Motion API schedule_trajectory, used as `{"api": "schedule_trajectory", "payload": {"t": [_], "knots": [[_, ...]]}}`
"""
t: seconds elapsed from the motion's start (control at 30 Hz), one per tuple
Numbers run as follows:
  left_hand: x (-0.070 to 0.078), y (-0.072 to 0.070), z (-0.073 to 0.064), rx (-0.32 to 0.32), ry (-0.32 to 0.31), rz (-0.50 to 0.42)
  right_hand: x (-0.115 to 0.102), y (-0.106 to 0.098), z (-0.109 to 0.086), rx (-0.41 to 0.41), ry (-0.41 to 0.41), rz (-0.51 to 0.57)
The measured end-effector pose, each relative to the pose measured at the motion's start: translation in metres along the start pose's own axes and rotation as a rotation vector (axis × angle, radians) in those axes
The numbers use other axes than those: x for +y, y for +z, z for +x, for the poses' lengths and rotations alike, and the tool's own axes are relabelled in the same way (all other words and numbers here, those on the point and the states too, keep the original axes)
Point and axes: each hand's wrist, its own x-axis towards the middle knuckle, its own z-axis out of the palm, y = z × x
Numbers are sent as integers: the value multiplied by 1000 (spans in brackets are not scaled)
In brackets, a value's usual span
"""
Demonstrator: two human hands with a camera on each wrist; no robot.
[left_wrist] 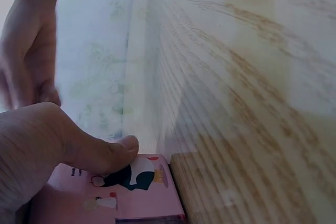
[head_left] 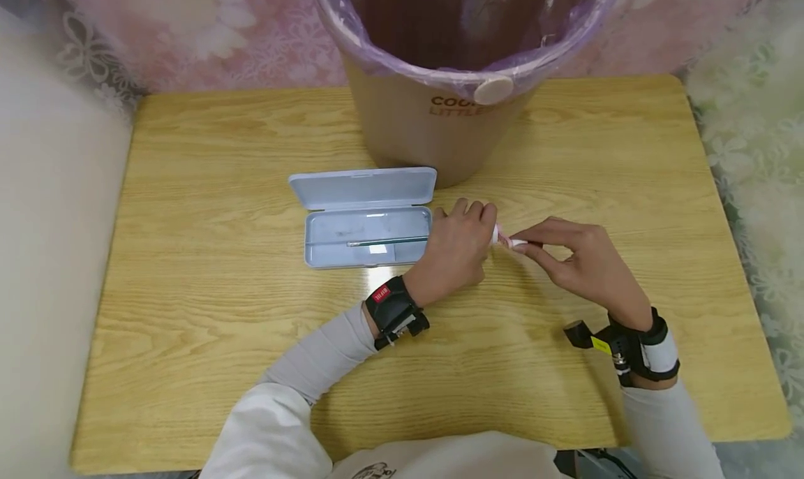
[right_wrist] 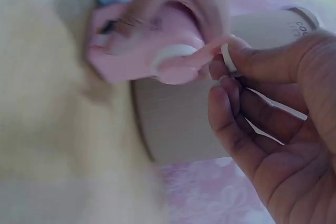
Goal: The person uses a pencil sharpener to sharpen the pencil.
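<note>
My left hand (head_left: 455,248) grips a pink hand-crank pencil sharpener (right_wrist: 178,27) with cartoon figures on its side; its thumb presses on the top in the left wrist view. Most of the sharpener is covered by this hand in the head view. With thumb and fingertips, my right hand (head_left: 581,259) pinches the white knob (right_wrist: 229,59) of the pink crank handle (head_left: 504,239). A dark green pencil (head_left: 386,241) runs toward the sharpener's left side over the case; where it ends is hidden behind the left hand. The light blue pencil case (head_left: 314,255) lies with its lid raised.
A large beige trash bin (head_left: 414,130) lined with a purple bag stands at the back of the wooden table (head_left: 220,269), just behind the pencil case. Floral walls border the table at the back and right. A plain pale surface lies along the left.
</note>
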Motion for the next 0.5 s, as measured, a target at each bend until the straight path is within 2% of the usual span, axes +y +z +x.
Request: {"api": "schedule_trajectory", "payload": {"t": [0.1,0.27,0.4,0.5], "knots": [[0,0,0,-16,-8,-3,4,-4,18,29,1,-13],[0,0,1,-45,-9,-8,21,0,41,13,76,-43],[-1,0,1,-53,-12,-17,40,15,47,-77,124,-48],[-1,0,1,-42,-12,-38,48,27,38,-174,158,-31]]}}
